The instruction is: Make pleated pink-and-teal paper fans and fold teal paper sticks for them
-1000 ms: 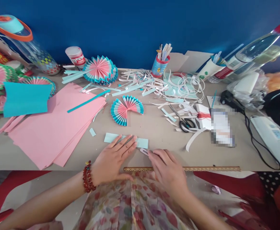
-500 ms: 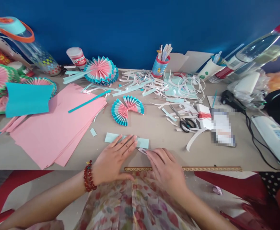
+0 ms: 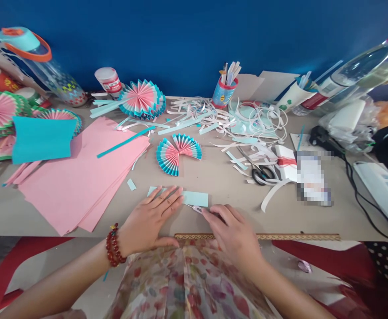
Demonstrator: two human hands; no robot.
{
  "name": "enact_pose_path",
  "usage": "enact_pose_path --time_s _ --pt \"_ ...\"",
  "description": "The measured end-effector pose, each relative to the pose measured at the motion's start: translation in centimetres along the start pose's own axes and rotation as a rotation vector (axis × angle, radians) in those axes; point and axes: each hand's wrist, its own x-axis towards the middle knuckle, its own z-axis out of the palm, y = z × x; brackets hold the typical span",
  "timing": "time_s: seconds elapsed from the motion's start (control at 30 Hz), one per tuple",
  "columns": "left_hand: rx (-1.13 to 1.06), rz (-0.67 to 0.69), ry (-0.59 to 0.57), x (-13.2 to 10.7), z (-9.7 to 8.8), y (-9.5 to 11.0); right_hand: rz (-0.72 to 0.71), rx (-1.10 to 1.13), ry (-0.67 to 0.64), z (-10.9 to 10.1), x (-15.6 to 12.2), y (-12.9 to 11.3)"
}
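At front edge of desk, mid-view, pale blue strip lies flat, roughly level L to R. L hand is on it, palm down, fingers a bit spread & laid across strip's L half; thumb sticks out to the R, nr desk edge. Strip's R end is bare; a bit of L end shows past the fingertips. Red bead bracelet on L wrist, ring on one finger.

R hand is curled, pinching small pale cutter btwn thumb & fingers; rest of grip hidden. Cutter points L, tip by strip's near edge, just R of L fingers. Can't tell if tip touches paper.

Beyond strip, apart from both hands: pleated fan, pink/white/teal, part circle w/ gap on near R side. To L, sm. blue scrap, then pink sheets in loose stack, w/ teal strip on top & teal sheet over far L part.

Back row, L to R: flask w/ orange handle, red/white tub, full rosette, heap of offcuts, pen cup, bottle w/ red cap. Blue wall behind.

R side: black-handled scissors among white slips, next to white card wrapped w/ red thread; pixelated item beside that. Further R, black cable & white power strip.
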Motion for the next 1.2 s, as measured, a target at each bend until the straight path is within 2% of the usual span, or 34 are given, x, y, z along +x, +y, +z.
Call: enact_pose_path --time_s 0.2,0.5,0.7,0.87,1.0,1.2 --pt "-0.007 0.008 -0.007 -0.1 0.0 0.0 -0.007 0.01 0.012 -0.3 -0.1 -0.3" --pt "-0.041 0.004 -0.006 -0.1 0.1 -0.2 -0.008 0.047 -0.036 0.3 0.2 -0.8" --pt "-0.056 -0.005 0.007 0.0 0.3 -0.1 -0.019 0.032 0.015 0.8 1.2 -1.6" --pt "-0.127 0.001 0.062 -0.9 -0.7 -0.7 -0.011 0.066 0.015 0.8 1.7 -2.1" --pt "-0.05 -0.008 0.019 -1.8 -1.2 -1.3 -0.016 0.071 0.006 0.6 1.7 -1.8" --pt "0.016 -0.016 -0.019 -1.9 -0.4 -1.3 -0.021 0.059 -0.003 0.8 2.0 -1.9"
